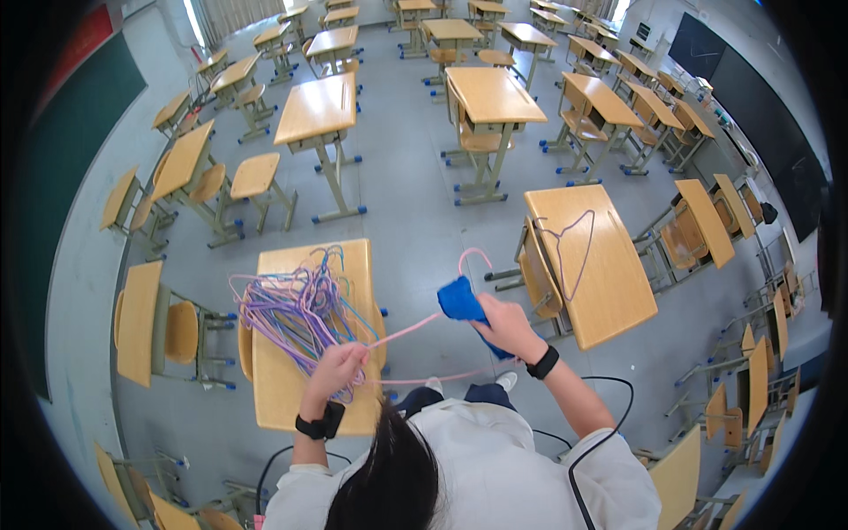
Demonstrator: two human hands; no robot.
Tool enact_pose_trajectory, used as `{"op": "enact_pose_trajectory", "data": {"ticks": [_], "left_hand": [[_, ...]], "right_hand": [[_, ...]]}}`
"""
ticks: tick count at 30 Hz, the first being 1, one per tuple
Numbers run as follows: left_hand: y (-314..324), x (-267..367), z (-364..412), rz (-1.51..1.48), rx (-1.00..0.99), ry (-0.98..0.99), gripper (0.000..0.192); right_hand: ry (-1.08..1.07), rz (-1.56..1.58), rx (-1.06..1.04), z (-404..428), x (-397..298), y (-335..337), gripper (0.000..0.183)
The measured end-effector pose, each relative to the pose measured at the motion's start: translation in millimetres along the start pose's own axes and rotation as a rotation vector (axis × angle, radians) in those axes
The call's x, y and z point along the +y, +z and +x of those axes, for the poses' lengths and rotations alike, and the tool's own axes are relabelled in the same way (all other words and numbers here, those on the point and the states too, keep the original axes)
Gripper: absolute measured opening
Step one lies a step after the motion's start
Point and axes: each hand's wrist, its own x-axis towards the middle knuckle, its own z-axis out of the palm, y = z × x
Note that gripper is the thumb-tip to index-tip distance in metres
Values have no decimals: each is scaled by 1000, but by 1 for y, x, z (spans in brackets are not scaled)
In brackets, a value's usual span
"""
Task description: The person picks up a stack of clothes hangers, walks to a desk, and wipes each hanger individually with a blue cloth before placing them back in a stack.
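Observation:
A pink clothes hanger (409,328) is held between my two hands, its hook pointing away from me. My left hand (340,368) grips one end of it, over the near edge of a hanger pile. My right hand (509,324) is closed on a blue cloth (462,299), which wraps part of the hanger near the hook and hangs below my fingers. A tangled pile of purple, pink and blue hangers (291,305) lies on the wooden desk (281,407) at the left. One purple hanger (560,255) lies alone on the desk (613,291) at the right.
A chair (538,278) stands against the left side of the right desk. Rows of desks (493,96) and chairs fill the room ahead and on both sides. A black cable (619,380) loops by my right arm. Grey floor (414,218) shows between the two near desks.

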Motion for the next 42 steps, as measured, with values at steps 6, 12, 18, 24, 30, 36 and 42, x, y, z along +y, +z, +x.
{"op": "enact_pose_trajectory", "data": {"ticks": [6,12,18,24,30,36,42], "left_hand": [[3,-1,-10,-258,-67,-74,31],[0,0,-1,-357,-119,-115,33],[12,-17,12,-280,-175,-142,31],[45,8,41,861,539,367,16],[117,52,62,732,293,779,22],[127,9,73,937,-29,664,11],[110,9,79,989,-103,707,18]], "right_hand": [[75,-13,-81,-41,24,-4,32],[216,28,-99,-74,53,-7,29],[206,-73,3,-97,63,-21,31],[115,-310,-27,-85,20,-41,33],[48,-352,-142,-66,-13,-39,30],[69,-345,-122,-74,-17,-42,29],[109,-379,-65,-70,-8,-45,35]]}}
